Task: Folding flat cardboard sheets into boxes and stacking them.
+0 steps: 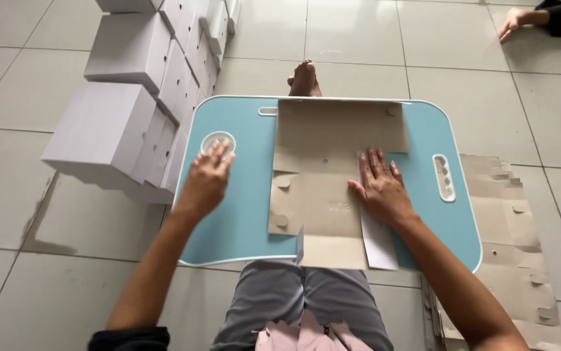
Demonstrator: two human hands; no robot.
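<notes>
Cardboard: brown die-cut box blank (pixel 322 188), lying flat at the middle of the surface (pixel 241 214).
Cup recess: round white well (pixel 218 141) at the surface's left, nothing in it.
Surface: light-blue lap tray on pale floor tiles (pixel 27 214).
Boxes: white folded boxes (pixel 131 97) stacked left of the surface.
Spare blanks: pile (pixel 521 240) right of the surface.
Hands: right hand (pixel 379 188) flat, fingers spread, pressing the blank's right flap; left hand (pixel 207 179) off the blank, fingers loose at the recess, holding nothing.
</notes>
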